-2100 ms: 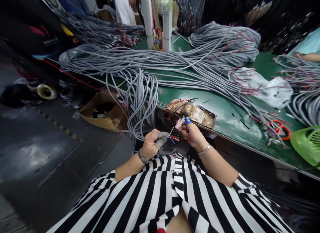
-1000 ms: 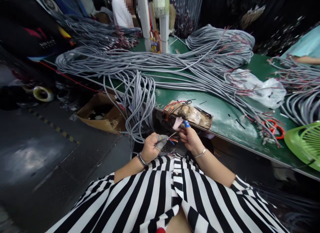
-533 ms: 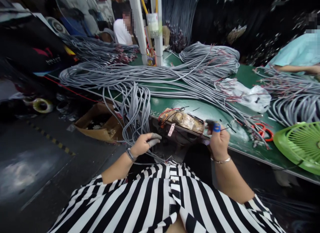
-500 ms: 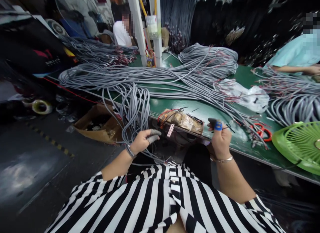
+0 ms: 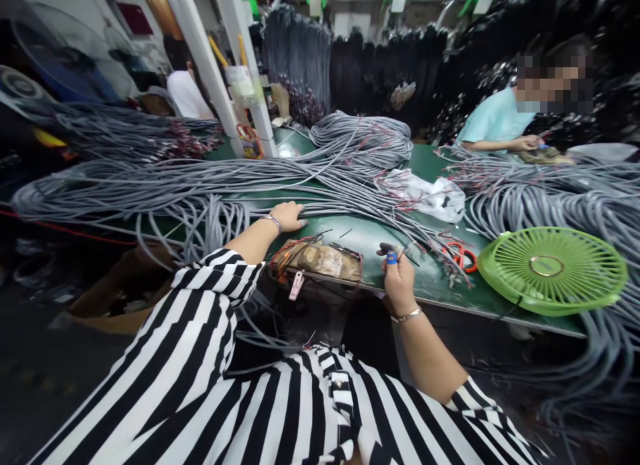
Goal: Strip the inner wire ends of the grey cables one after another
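My left hand (image 5: 287, 216) reaches over the near side of the long bundle of grey cables (image 5: 345, 205). Its thumb is stretched away from the fingers, and no cable is visibly gripped. My right hand (image 5: 399, 272), with blue tape round one finger and dark finger covers, is closed above the table edge. From its pinch sticks out a thin black strip (image 5: 411, 256), too small to name exactly. Between the hands, a tape-wrapped brown block (image 5: 325, 260) lies at the table edge with orange and black wires on its left end. A pink tag (image 5: 297, 285) hangs in front.
Red-handled scissors (image 5: 461, 257) and a green fan (image 5: 553, 268) are to the right on the green table (image 5: 350, 226). A clear plastic bag (image 5: 430, 193) lies among cable ends. White posts (image 5: 240, 72) rise at the back. A co-worker (image 5: 495, 122) sits across the table.
My left hand has gone forward and up from below the table edge to the grey cables. My right hand stays near the edge with the black strip. The view has turned right.
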Tool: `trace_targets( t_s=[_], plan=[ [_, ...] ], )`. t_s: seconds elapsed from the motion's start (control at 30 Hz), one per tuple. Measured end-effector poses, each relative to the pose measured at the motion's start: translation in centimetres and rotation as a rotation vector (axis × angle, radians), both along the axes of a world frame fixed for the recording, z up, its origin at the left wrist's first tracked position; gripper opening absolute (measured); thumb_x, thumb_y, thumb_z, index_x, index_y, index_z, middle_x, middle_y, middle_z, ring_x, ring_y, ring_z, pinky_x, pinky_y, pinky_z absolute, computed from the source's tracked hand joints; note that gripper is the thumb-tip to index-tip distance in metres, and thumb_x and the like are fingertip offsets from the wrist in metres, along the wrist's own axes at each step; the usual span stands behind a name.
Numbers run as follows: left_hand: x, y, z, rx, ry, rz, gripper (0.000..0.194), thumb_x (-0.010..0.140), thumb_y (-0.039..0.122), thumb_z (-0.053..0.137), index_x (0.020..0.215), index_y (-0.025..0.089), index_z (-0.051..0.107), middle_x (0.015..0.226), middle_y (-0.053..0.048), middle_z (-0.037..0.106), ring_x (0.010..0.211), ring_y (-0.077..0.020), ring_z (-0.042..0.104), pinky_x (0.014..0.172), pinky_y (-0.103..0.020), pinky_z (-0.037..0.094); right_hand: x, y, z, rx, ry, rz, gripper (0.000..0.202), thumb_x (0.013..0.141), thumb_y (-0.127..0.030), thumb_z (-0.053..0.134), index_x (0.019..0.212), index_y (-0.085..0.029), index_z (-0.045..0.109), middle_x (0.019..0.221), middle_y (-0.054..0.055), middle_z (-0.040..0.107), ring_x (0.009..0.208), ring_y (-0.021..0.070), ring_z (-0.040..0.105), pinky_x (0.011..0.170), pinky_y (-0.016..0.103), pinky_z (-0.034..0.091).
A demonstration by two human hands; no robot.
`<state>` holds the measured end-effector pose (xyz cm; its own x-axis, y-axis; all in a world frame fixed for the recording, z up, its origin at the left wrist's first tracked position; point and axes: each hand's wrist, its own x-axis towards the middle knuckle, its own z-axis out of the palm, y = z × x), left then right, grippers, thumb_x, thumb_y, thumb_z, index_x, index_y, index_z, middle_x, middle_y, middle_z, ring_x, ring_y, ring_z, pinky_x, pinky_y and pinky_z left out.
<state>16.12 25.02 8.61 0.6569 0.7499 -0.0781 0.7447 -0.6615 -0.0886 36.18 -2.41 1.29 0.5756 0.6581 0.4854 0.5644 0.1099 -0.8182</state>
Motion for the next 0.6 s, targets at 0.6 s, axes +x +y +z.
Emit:
trace_targets(
  t_s=[0.6],
  plan=[
    [1.3, 0.1, 3.9, 0.116, -0.362, 0.057, 0.015, 0.08, 0.03, 0.061, 0.085, 0.015, 0.062, 0.095, -0.007, 0.069, 0.091, -0.02, 0.062, 0.078, -0.028, 0.045, -0.1, -0.1, 0.0, 0.007, -0.098, 0.075, 0.031, 0.095, -0.037, 0.044, 0.101, -0.018, 0.068, 0.086, 0.007, 0.072, 0.081, 0.0204, 0.064, 0.075, 0.033, 0.046]
  ],
)
